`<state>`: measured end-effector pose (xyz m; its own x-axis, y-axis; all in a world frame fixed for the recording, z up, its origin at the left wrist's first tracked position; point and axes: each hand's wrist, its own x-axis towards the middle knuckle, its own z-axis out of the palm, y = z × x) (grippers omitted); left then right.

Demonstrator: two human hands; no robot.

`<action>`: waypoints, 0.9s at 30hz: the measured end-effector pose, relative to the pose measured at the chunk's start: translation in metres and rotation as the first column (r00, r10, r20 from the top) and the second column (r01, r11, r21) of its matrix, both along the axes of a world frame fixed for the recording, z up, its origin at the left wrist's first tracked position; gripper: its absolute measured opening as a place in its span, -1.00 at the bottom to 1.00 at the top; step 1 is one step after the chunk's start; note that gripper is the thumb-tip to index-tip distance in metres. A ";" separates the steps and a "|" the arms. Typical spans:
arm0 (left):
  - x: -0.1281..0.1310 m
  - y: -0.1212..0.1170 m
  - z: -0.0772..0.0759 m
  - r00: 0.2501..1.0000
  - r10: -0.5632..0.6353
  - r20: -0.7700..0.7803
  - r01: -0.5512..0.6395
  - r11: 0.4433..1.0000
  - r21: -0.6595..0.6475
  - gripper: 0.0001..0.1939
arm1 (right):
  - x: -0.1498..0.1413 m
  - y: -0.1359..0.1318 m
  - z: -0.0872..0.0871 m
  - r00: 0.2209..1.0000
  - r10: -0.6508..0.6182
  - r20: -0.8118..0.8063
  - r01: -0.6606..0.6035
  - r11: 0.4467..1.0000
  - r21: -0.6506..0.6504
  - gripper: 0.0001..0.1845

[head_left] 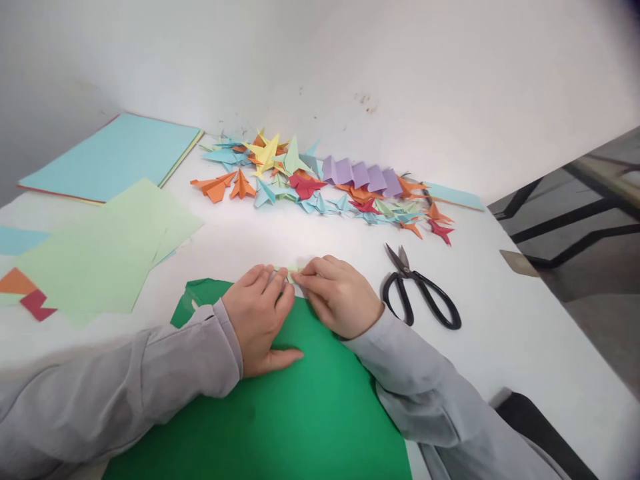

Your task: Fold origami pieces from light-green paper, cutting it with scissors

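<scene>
A small piece of light green folded paper (289,272) lies at the far edge of a green sheet (260,427), mostly hidden by fingers. My left hand (263,317) rests over the sheet with its fingertips pressing on the paper's near side and the thumb stretched out sideways. From the right, my right hand (343,293) pinches the paper between thumb and index finger. Both hands meet close together there, so the shape of the fold cannot be made out. Black-handled scissors (407,277) lie with blades parted to the right of my right hand.
Folded paper stars and planes (270,153) in several colours lie along the wall, with a purple pleated strip (360,175) among them. Light green sheets (95,253) are at left, near orange and red scraps (37,305). Behind them is a stack of coloured paper (110,157).
</scene>
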<state>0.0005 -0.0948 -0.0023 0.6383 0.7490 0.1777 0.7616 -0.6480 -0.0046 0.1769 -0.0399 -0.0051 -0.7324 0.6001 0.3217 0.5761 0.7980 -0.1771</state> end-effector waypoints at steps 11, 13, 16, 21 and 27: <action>0.009 0.000 0.000 0.994 0.089 0.056 -0.088 0.996 -0.027 -0.24 | 0.008 -0.001 -0.008 0.997 0.028 -0.078 -0.024 0.998 0.053 -0.76; 0.009 0.001 0.001 0.995 0.087 0.051 -0.085 0.996 -0.028 -0.27 | 0.009 -0.002 -0.010 0.995 0.022 -0.100 -0.014 0.997 0.082 -0.77; 0.009 0.003 0.003 0.996 0.076 0.051 -0.075 0.997 -0.024 -0.31 | 0.012 -0.001 -0.015 0.994 0.005 -0.109 0.010 0.991 0.132 -0.76; 0.010 0.005 0.005 0.996 0.080 0.042 -0.078 0.996 -0.046 -0.28 | 0.015 0.000 -0.018 0.994 -0.018 -0.110 0.042 0.974 0.222 -0.75; 0.009 0.007 0.007 0.997 0.077 0.024 -0.075 0.995 -0.061 -0.29 | 0.015 -0.002 -0.012 0.996 -0.073 0.049 0.048 0.916 0.398 -0.78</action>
<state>0.0098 -0.0875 0.0045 0.5748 0.8050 0.1470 0.8081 -0.5867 0.0527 0.1915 -0.0415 -0.0167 -0.7245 0.4765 0.4980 0.6252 0.7586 0.1838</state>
